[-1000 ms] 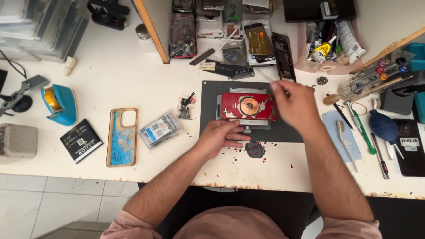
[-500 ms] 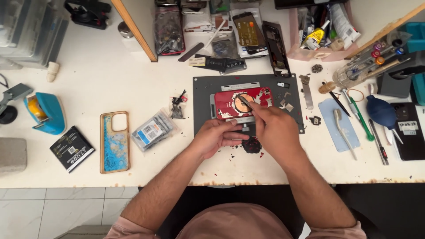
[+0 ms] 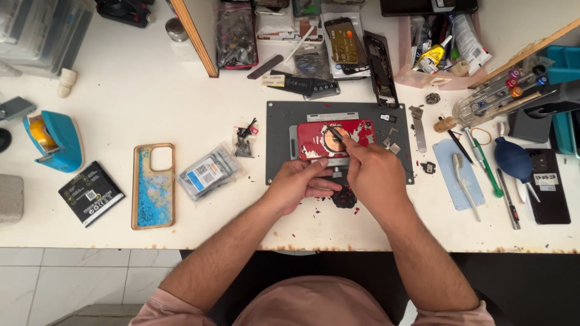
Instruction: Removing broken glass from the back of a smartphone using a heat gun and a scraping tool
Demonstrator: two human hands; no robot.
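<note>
A red phone back (image 3: 314, 140) with a round coil at its middle lies clamped on a dark grey work mat (image 3: 279, 145). My right hand (image 3: 374, 175) pinches a thin dark tool (image 3: 335, 133) whose tip rests on the coil. My left hand (image 3: 300, 183) sits at the near edge of the phone, fingers curled against the clamp below it. Red flakes and a dark round lump (image 3: 344, 198) lie just in front of the mat.
A blue-and-gold phone case (image 3: 153, 185), a bag of parts (image 3: 208, 172) and a black box (image 3: 91, 193) lie left. A blue tape dispenser (image 3: 53, 140) stands far left. Tools, a blue blower (image 3: 513, 158) and a black phone (image 3: 547, 186) crowd the right; opened phones lie behind.
My right hand has come back from the mat's far right corner to the middle of the phone with the tool. The left hand stayed at the near edge.
</note>
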